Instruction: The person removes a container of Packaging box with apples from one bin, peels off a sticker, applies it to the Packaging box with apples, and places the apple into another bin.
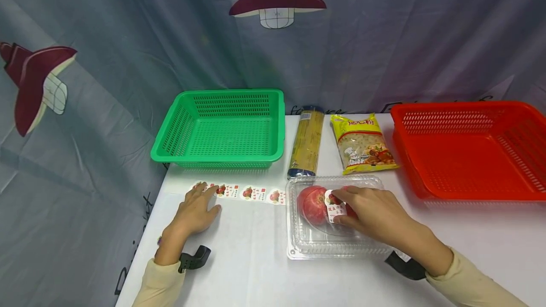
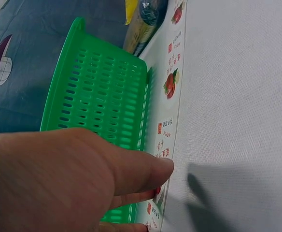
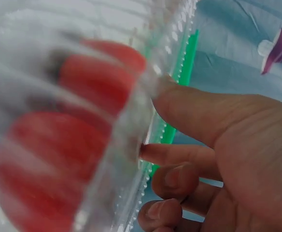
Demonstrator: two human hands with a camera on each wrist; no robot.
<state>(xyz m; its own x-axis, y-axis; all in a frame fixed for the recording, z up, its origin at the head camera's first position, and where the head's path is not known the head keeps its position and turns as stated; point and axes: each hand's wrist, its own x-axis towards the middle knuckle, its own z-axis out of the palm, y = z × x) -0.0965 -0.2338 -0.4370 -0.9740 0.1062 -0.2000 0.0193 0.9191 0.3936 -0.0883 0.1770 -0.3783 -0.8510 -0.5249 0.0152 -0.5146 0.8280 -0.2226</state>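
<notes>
A clear plastic clamshell box (image 1: 315,246) with red round fruits (image 1: 313,204) inside lies at the table's middle, lid down. Over its lid my right hand (image 1: 379,214) holds a white label sticker (image 1: 335,206) printed with a red fruit, thumb and forefinger at its edges. Whether the sticker touches the lid cannot be told. In the right wrist view the box is blurred, with the fruits (image 3: 49,169) showing through. To the left, my left hand (image 1: 194,212) rests its fingers on a strip of similar stickers (image 1: 252,193); the thumb (image 2: 155,169) lies beside the strip in the left wrist view.
Behind the strip stands a green plastic basket (image 1: 230,159). A long yellow packet with dark ends (image 1: 307,141) and a yellow printed food bag (image 1: 364,143) lie behind the box. At the right is a red basket (image 1: 465,155). A grey printed curtain (image 1: 362,51) hangs behind.
</notes>
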